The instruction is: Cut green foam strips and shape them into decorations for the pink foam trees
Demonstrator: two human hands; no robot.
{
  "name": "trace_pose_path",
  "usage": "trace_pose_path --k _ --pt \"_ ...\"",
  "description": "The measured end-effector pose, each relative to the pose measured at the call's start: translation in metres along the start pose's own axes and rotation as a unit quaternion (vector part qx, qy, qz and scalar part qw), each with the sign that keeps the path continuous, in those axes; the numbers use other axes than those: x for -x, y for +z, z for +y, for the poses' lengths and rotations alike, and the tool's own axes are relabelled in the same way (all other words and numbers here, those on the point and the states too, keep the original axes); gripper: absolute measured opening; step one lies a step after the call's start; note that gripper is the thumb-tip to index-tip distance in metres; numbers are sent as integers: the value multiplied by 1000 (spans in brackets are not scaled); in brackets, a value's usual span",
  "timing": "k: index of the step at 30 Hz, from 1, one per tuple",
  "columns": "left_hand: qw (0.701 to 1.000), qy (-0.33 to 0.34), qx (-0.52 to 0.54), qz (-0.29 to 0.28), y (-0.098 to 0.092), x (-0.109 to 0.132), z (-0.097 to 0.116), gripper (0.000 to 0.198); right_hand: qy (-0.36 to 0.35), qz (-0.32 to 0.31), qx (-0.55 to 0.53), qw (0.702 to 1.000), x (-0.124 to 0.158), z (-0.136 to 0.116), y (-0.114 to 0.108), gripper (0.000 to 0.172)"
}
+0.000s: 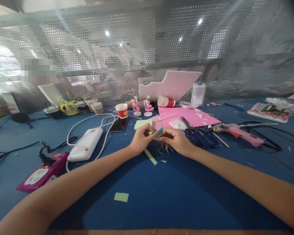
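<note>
In the middle of the table, my left hand (141, 139) and my right hand (178, 141) meet fingertip to fingertip, both closed in a pinch. A small piece of light green paper (150, 133) shows between the fingers; most of it is hidden. Just below the hands lies a narrow green paper strip (151, 157), and beside it a tiny green scrap (163, 161). Behind my left hand rests a larger green paper sheet (142, 123). Blue-handled scissors (202, 137) lie close to my right hand, partly on a pink sheet (205, 118).
On the right are a pink glue gun (246, 134) and its cable. To the left lie a white power bank (86, 145), a purple power strip (39, 174) and a phone (119, 125). A red paper cup (122, 111) and small pink-green spiral decorations (148, 107) stand behind. A green rectangle (121, 196) lies in front.
</note>
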State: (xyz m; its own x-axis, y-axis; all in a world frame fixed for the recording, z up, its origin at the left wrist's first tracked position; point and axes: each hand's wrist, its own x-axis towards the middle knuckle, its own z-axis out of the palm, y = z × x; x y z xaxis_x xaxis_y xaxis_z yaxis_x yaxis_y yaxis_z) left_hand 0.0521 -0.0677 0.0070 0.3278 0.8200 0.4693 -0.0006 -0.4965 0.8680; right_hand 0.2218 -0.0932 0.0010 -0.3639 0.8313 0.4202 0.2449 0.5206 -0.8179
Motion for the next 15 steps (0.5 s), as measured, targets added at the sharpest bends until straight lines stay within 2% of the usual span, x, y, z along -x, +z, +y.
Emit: trace_pose_path --k 3,7,12,15 --pt "999 -2 25 -22 0 -1 1 40 -53 15 74 996 1 0 -2 29" --pt "997 -19 60 -49 -1 -1 1 41 -141 23 196 970 1 0 -5 28" --pt "991 -42 100 -82 -4 -2 1 37 -170 14 193 966 1 2 -4 25" --pt "989 -55 107 -84 -4 -3 1 35 -208 21 260 943 1 3 -4 30"
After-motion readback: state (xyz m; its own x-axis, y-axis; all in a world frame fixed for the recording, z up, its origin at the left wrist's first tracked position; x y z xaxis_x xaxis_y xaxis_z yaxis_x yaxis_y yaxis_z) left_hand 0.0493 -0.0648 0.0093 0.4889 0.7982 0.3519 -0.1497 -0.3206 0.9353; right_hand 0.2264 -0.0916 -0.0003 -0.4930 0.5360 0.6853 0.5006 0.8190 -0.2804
